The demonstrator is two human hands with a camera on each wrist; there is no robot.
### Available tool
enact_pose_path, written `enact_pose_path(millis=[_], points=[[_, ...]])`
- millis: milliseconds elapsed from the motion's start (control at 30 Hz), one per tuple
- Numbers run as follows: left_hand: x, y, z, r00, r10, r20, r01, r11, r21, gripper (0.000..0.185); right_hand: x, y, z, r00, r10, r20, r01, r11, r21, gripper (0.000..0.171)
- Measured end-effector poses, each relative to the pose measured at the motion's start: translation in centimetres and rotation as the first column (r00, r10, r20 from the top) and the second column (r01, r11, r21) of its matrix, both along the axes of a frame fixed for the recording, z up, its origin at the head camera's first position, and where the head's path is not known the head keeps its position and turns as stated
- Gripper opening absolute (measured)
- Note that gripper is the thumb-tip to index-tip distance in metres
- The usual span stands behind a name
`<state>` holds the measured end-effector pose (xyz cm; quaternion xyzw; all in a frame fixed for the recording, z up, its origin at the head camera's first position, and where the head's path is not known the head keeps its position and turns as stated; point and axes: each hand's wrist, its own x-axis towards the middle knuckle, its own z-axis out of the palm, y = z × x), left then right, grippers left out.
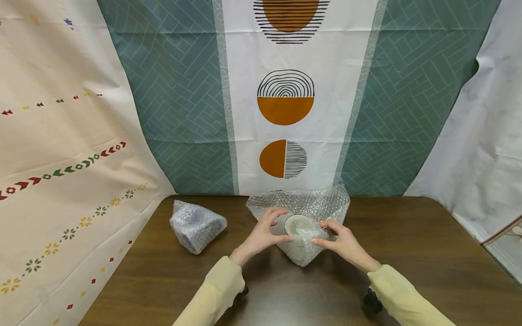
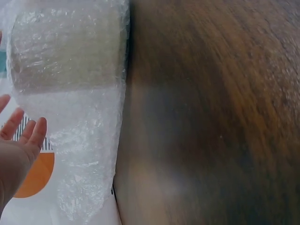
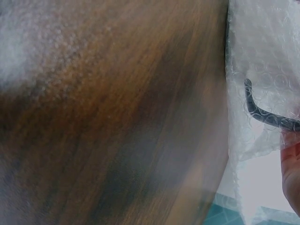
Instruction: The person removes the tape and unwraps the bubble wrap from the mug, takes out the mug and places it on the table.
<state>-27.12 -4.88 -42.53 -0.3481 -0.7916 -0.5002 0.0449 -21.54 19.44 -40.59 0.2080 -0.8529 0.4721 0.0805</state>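
A mug (image 1: 298, 223) with a pale inside and a thin dark rim stands on bubble wrap (image 1: 281, 199), which covers its front and right side. Its dark handle (image 3: 262, 115) shows through the wrap in the right wrist view. My left hand (image 1: 264, 232) is beside the mug's left side, fingers spread and thumb near the wrap; in the left wrist view, its visible fingers (image 2: 38, 129) are apart from the wrap. At the mug's right, my right hand (image 1: 340, 240) pinches the wrap between thumb and fingers by the handle side.
A bundle in bubble wrap (image 1: 195, 225) lies on the brown wooden table (image 1: 408, 253) at the left. A patterned cloth (image 1: 195, 90) hangs behind the table's back edge, with pale cloths at both sides.
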Motion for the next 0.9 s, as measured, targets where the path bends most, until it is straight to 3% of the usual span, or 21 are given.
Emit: enact_pose_path(millis=[133, 267, 433, 700, 900], points=[[0.2, 0.2, 0.0, 0.999, -0.003, -0.032, 0.003, 1.0, 0.001, 0.063, -0.8, 0.4, -1.3, 1.0, 0.009, -0.013, -0.009, 1.0, 0.004, 0.036], [1.3, 0.3, 1.4, 0.999, -0.025, -0.044, 0.026, 1.0, 0.017, 0.06, -1.8, 1.1, -2.9, 1.0, 0.002, -0.01, -0.002, 1.0, 0.001, 0.038], [2.5, 0.5, 2.8, 0.999, -0.037, -0.028, 0.038, 0.999, 0.013, 0.057, -2.1, 1.3, -3.3, 1.0, 0.01, -0.012, -0.01, 1.0, -0.022, 0.04], [2.6, 0.7, 2.8, 0.999, -0.036, 0.003, 0.036, 0.999, 0.02, 0.056, -2.1, 1.4, -3.1, 1.0, 0.013, -0.015, -0.013, 1.0, -0.022, 0.04], [2.4, 0.8, 2.5, 0.995, -0.031, 0.096, 0.025, 0.998, 0.063, 0.056, -2.0, 1.4, -3.1, 1.0, 0.007, -0.013, -0.007, 1.0, -0.023, 0.041]])
